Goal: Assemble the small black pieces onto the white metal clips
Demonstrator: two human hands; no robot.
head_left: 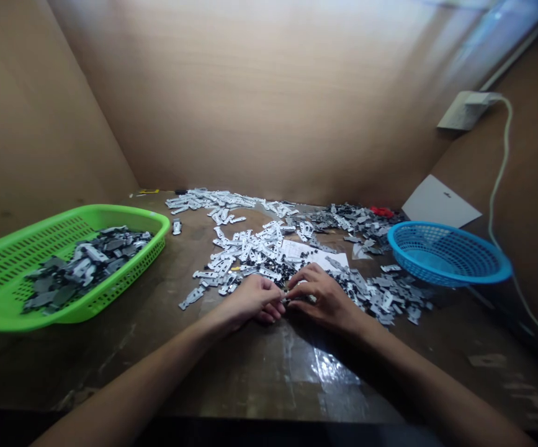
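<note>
- Brown panels (250, 105) stand around the work place, on its far side, on its left and on its right
- Between these panels is a brown table (157, 379), and its near part shines in some spots
- At the middle of the table, the left hand (255, 299) and the right hand (324, 297) are together, with fingertips meeting
- Both hands have their fingers closed on a small part (285, 298), which is between them, just above the near edge of the heap; its exact shape is too small to tell
- Just beyond the hands lie many light metal plates (245, 248), one over another, and small black pieces (303, 256) are scattered among them, some on a white paper (338, 259)
- More plates lie in a far row (213, 198) close to the far panel, and one single plate (177, 226) lies apart, to the left
- To the right of the right hand there is a group of grey plates (390, 298), and farther is a darker pile (362, 220) with a red thing (382, 212) at its far edge
- On the left, a green basket (115, 288) holds a mixed pile of plates (87, 264)
- On the right is a blue basket (436, 271), with a white card (440, 202) leaning behind it
- Above this card, a white socket box (459, 113) is on the panel, and a white cable (504, 149) hangs from it
</note>
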